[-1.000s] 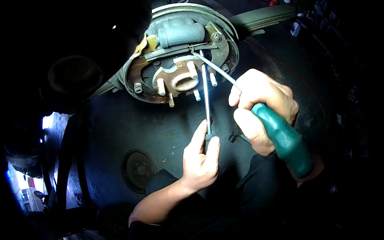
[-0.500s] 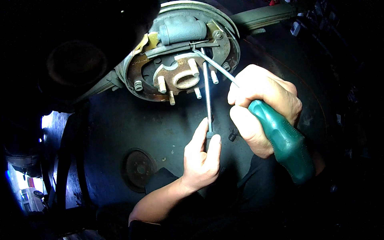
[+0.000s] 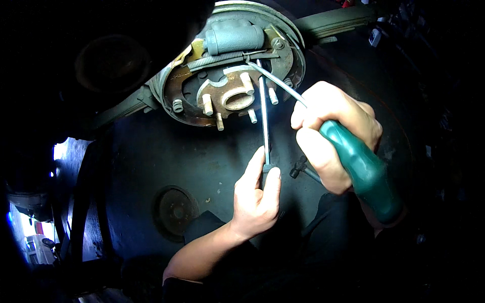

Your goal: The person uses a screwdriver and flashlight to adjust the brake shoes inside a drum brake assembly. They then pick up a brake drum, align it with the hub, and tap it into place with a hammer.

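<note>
A drum brake assembly (image 3: pixel 230 70) with a rusty hub (image 3: pixel 236 96), wheel studs, a grey wheel cylinder (image 3: pixel 234 36) and a coil spring (image 3: pixel 217 59) sits at the top centre. My right hand (image 3: pixel 331 129) grips a green-handled screwdriver (image 3: pixel 364 169) whose shaft runs up-left to the spring area. My left hand (image 3: pixel 256 194) pinches the lower end of a thin straight metal tool (image 3: pixel 263 118) that reaches up to the brake beside the hub.
A dark wheel arch panel (image 3: pixel 166 156) lies behind the hands, with a round cap (image 3: pixel 174 211) low on it. A leaf spring or bar (image 3: pixel 333 21) runs off at the top right. Daylight and ground show at the far left (image 3: pixel 30 237).
The view has shifted a little, so the brake sits slightly higher and left. Both hands keep their grips, with tool tips staying at the spring.
</note>
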`<state>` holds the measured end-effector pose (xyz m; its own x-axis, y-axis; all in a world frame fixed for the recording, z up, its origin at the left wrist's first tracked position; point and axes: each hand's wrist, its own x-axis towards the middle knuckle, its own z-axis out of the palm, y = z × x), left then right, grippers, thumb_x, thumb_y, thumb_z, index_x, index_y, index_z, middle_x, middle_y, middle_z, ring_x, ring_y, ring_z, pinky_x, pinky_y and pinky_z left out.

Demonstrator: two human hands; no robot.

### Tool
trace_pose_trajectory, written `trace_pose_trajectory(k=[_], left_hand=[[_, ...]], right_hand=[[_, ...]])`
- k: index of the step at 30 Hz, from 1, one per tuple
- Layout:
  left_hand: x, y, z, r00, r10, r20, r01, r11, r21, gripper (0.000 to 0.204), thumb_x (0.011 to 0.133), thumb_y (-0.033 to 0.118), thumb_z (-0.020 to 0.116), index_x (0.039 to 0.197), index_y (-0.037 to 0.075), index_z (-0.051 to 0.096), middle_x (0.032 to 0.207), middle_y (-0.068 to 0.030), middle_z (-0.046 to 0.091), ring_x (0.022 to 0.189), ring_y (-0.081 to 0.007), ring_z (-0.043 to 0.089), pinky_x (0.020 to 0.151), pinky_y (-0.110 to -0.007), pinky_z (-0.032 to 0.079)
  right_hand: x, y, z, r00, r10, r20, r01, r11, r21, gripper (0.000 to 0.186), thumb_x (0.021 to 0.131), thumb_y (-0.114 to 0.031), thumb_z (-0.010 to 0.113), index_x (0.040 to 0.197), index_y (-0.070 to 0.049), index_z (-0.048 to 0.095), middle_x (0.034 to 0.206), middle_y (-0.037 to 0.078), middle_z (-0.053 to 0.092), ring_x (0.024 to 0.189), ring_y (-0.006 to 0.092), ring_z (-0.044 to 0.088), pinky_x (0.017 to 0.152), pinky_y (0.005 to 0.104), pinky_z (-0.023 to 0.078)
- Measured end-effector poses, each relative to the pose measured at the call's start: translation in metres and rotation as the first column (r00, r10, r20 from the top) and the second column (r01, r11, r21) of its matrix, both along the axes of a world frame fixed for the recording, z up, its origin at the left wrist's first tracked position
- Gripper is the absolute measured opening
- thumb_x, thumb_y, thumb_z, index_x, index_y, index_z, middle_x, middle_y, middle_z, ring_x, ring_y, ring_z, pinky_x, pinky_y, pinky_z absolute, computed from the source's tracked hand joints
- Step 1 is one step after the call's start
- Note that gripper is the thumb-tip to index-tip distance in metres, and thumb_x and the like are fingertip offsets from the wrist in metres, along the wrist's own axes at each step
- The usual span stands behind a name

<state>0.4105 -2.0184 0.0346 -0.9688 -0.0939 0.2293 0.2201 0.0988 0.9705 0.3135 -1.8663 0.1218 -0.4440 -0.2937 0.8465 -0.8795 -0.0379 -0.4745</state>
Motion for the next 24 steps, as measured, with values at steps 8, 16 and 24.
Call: trace_pose_trajectory(k=[8,16,24], left_hand=[[-0.001,-0.002,-0.011,0.995,-0.006,-0.103,0.002,0.999,-0.034,0.046,0.097,0.004,0.058,0.138,-0.013,0.046,0.110,-0.0215,0.068,0.099,-0.0222,0.068,0.088,-0.032,0.053],[0.002,-0.001,-0.004,0.999,-0.005,0.048,0.005,1.000,0.001,0.047,0.098,0.003,0.056,0.141,-0.011,0.045,0.109,-0.0167,0.067,0.093,-0.0169,0.064,0.083,-0.028,0.051],[0.000,-0.001,-0.004,0.999,0.003,-0.032,-0.006,0.995,-0.103,0.046,0.097,0.002,0.057,0.139,-0.013,0.045,0.105,-0.0211,0.069,0.094,-0.0210,0.068,0.084,-0.031,0.053]], right_hand=[[-0.001,-0.008,-0.029,0.989,-0.046,-0.139,0.053,0.998,0.041,0.013,0.072,-0.007,0.070,0.077,-0.002,0.060,0.073,0.012,0.060,0.067,0.0245,0.063,0.062,0.0336,0.053],[0.001,0.004,-0.013,0.997,-0.073,0.002,0.073,0.997,0.008,0.007,0.074,-0.004,0.065,0.074,-0.002,0.058,0.075,0.012,0.061,0.070,0.0217,0.063,0.066,0.0325,0.052],[-0.006,0.007,-0.015,0.999,-0.030,-0.025,0.030,0.999,-0.024,0.009,0.076,-0.007,0.065,0.077,-0.002,0.058,0.076,0.013,0.061,0.070,0.0213,0.063,0.065,0.0323,0.052]])
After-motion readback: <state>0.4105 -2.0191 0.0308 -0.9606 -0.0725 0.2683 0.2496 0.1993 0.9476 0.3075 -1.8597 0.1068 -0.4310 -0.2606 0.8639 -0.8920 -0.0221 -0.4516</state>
